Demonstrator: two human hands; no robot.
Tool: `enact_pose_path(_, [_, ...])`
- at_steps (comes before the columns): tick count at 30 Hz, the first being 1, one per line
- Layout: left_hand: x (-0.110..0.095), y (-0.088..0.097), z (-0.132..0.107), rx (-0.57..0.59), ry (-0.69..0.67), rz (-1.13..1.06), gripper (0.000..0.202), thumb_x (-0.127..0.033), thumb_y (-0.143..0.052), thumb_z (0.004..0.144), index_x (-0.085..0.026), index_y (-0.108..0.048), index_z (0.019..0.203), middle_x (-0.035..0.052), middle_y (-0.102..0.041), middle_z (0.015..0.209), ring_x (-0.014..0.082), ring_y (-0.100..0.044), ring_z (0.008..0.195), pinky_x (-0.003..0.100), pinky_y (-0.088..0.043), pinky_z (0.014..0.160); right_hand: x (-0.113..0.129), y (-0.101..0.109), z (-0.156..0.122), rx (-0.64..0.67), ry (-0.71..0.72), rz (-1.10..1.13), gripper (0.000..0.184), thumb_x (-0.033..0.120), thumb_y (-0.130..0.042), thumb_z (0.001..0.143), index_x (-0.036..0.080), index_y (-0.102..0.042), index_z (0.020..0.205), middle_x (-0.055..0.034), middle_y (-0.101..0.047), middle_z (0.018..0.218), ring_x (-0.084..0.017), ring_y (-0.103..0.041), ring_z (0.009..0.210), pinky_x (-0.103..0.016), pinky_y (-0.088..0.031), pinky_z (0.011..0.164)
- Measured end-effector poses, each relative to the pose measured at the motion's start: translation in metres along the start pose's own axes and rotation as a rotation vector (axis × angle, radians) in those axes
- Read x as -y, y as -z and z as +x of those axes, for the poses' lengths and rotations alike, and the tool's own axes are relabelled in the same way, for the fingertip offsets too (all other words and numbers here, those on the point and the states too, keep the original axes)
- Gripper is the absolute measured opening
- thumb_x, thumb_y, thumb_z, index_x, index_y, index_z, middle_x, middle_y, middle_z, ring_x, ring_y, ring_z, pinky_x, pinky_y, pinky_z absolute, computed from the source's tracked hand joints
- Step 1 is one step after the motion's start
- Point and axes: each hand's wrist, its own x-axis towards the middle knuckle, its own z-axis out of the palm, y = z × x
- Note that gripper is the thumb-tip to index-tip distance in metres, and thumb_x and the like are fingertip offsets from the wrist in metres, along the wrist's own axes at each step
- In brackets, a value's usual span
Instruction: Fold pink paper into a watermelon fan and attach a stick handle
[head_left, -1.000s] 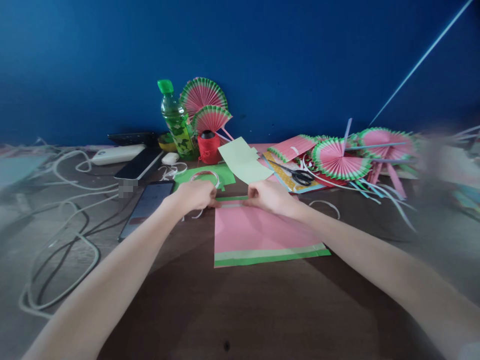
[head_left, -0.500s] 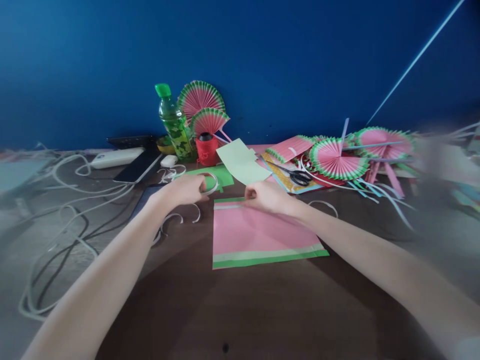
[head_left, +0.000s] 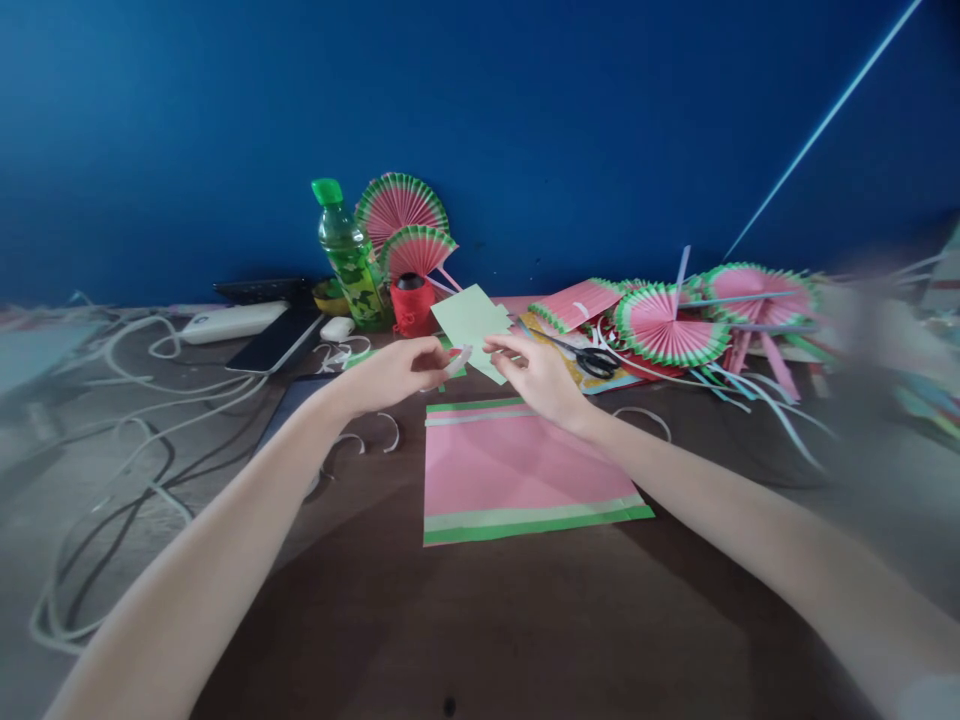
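Note:
My left hand [head_left: 409, 370] is closed, pinching what looks like a small white roll of tape [head_left: 465, 356] with a reddish patch beside the fingertips. My right hand [head_left: 536, 372] faces it a short way off, fingers loosely stretched, and I see nothing held in them. Behind both hands lies a pale green sheet of paper [head_left: 471, 315]. Flat on the table, below the hands, is a pink sheet [head_left: 517, 460] with green and pale green bands along its near and far edges. The right wrist hangs over that sheet's far part.
Black scissors [head_left: 596, 360] rest near folded pink-and-green paper fans [head_left: 675, 325] at right. A green bottle [head_left: 349, 265] and a red-wrapped container [head_left: 412, 305] stand at back. Phone [head_left: 277, 340], white cables [head_left: 120, 430] and curled white strips [head_left: 390, 432] lie left.
My right hand has lifted off the far edge of the pink sheet and its fingers have loosened. My left hand has moved right, turning the roll of tape, so the hands are closer together.

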Motion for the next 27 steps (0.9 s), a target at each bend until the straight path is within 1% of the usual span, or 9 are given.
enact_pose_path(3, [-0.004,-0.005,0.000,0.014,-0.027,-0.102,0.026,-0.042,-0.047,0.077,-0.018,-0.052,0.083,0.0001,-0.063,0.077,0.0147,-0.058,0.074,0.026,-0.041,0.071,0.004,0.001,-0.001,-0.005,0.015,0.032,0.026,0.021,-0.050,0.079,0.017,-0.064,0.100,-0.0068,-0.066,0.105,-0.017,-0.061,0.092,-0.030,-0.048,0.080])
enact_pose_path(5, [-0.005,-0.008,0.000,0.017,-0.046,-0.137,0.023,-0.040,-0.048,0.077,-0.018,-0.051,0.082,-0.0004,-0.064,0.076,0.0141,-0.059,0.073,0.026,-0.042,0.070,0.007,0.001,-0.003,-0.003,0.041,0.032,0.023,0.023,-0.051,0.079,0.017,-0.065,0.097,-0.0064,-0.067,0.103,-0.017,-0.062,0.091,-0.030,-0.048,0.081])
enact_pose_path(8, [-0.006,-0.013,0.001,0.034,-0.067,-0.204,0.021,-0.039,-0.049,0.078,-0.018,-0.051,0.083,-0.0004,-0.065,0.079,0.0133,-0.059,0.073,0.026,-0.042,0.070,0.010,0.002,-0.005,-0.018,0.035,0.083,0.018,0.025,-0.056,0.077,0.017,-0.064,0.091,-0.0061,-0.068,0.096,-0.016,-0.064,0.086,-0.029,-0.049,0.078])
enact_pose_path(11, [-0.007,-0.017,0.001,0.096,-0.064,-0.298,0.022,-0.036,-0.045,0.079,-0.018,-0.052,0.091,0.0003,-0.066,0.082,0.0129,-0.058,0.075,0.026,-0.042,0.071,0.009,0.002,-0.006,-0.045,0.032,0.123,0.011,0.026,-0.056,0.077,0.016,-0.059,0.079,-0.0063,-0.068,0.091,-0.016,-0.064,0.083,-0.028,-0.049,0.075])
enact_pose_path(14, [-0.008,-0.018,0.002,0.132,-0.069,-0.378,0.024,-0.032,-0.042,0.080,-0.018,-0.053,0.095,0.0012,-0.065,0.081,0.0119,-0.054,0.071,0.026,-0.041,0.070,0.008,0.002,-0.005,-0.038,0.024,0.142,0.014,0.031,-0.054,0.079,0.017,-0.052,0.075,-0.0054,-0.068,0.083,-0.016,-0.064,0.077,-0.028,-0.049,0.069])
enact_pose_path(16, [-0.008,-0.018,0.002,0.124,-0.071,-0.431,0.024,-0.032,-0.041,0.079,-0.017,-0.055,0.091,0.0021,-0.064,0.080,0.0116,-0.051,0.068,0.026,-0.040,0.068,0.007,0.002,-0.005,-0.026,0.023,0.195,0.017,0.034,-0.053,0.080,0.019,-0.048,0.075,-0.0051,-0.067,0.082,-0.016,-0.064,0.079,-0.030,-0.049,0.071])
enact_pose_path(19, [-0.006,-0.019,0.002,0.107,-0.070,-0.494,0.025,-0.033,-0.041,0.076,-0.017,-0.055,0.087,0.0018,-0.060,0.075,0.0119,-0.050,0.067,0.026,-0.040,0.068,0.009,0.003,-0.004,0.001,0.070,0.322,0.018,0.036,-0.053,0.081,0.020,-0.046,0.076,-0.0065,-0.065,0.093,-0.016,-0.062,0.091,-0.032,-0.048,0.079])
enact_pose_path(21, [-0.005,-0.019,0.003,0.083,-0.062,-0.496,0.023,-0.032,-0.040,0.075,-0.018,-0.055,0.084,0.0006,-0.058,0.071,0.0122,-0.049,0.066,0.027,-0.040,0.068,0.011,0.004,-0.004,0.023,0.110,0.371,0.018,0.035,-0.053,0.081,0.020,-0.046,0.076,-0.0071,-0.064,0.098,-0.016,-0.059,0.097,-0.033,-0.046,0.083])
enact_pose_path(27, [-0.005,-0.021,0.003,0.006,0.007,-0.433,0.019,-0.033,-0.039,0.076,-0.019,-0.052,0.074,-0.0019,-0.048,0.062,0.0120,-0.046,0.063,0.026,-0.040,0.067,0.017,0.007,-0.005,0.057,0.086,0.375,0.018,0.036,-0.053,0.081,0.020,-0.047,0.075,-0.0063,-0.065,0.099,-0.016,-0.060,0.094,-0.034,-0.047,0.082])
